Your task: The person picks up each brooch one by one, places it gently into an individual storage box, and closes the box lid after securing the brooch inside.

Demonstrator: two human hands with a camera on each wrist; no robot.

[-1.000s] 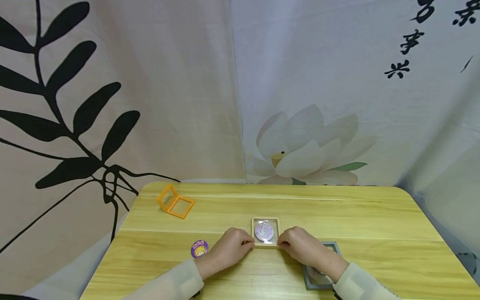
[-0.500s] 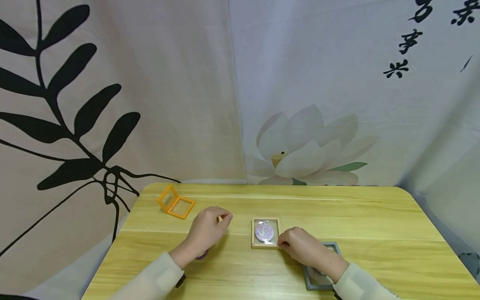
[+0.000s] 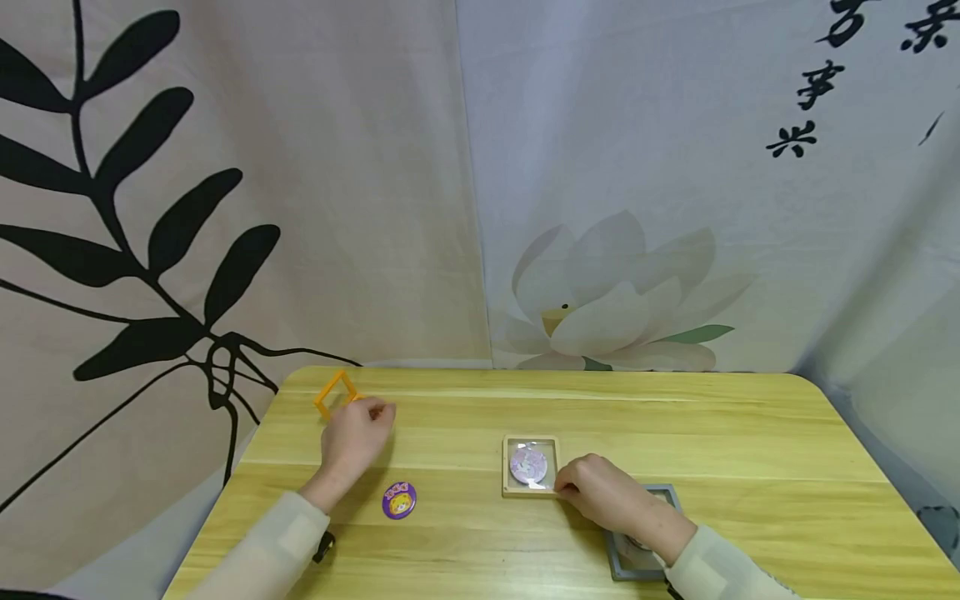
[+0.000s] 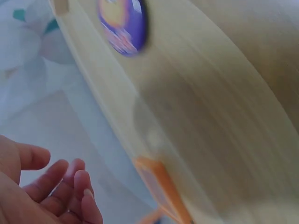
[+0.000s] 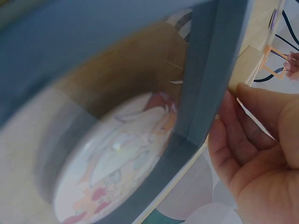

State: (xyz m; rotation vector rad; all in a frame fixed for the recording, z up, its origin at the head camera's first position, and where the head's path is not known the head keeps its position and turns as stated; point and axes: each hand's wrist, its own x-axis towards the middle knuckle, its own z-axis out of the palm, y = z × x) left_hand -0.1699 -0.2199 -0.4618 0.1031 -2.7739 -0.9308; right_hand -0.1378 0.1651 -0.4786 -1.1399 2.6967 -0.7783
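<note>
My left hand (image 3: 356,437) is over the orange hinged frame (image 3: 327,386) at the table's back left, hiding part of it in the head view. In the left wrist view the fingers of that hand (image 4: 65,191) are loosely bent and hold nothing. The orange frame (image 4: 166,186) stands a little apart from them. At the near right corner of a pale wooden frame (image 3: 531,494), my right hand (image 3: 611,496) pinches its edge between thumb and fingers. A round lilac badge (image 3: 528,465) shows behind the wooden frame's clear film.
A round purple badge (image 3: 399,500) lies left of the wooden frame. Under my right forearm is a grey frame (image 3: 637,575), partly hidden, with a round picture badge (image 5: 121,154) in its clear film. A printed cloth (image 3: 390,208) hangs behind the table.
My left hand has let go of the wooden frame's left corner and moved left and back to the orange frame. The purple badge is uncovered again. My right hand has stayed in place.
</note>
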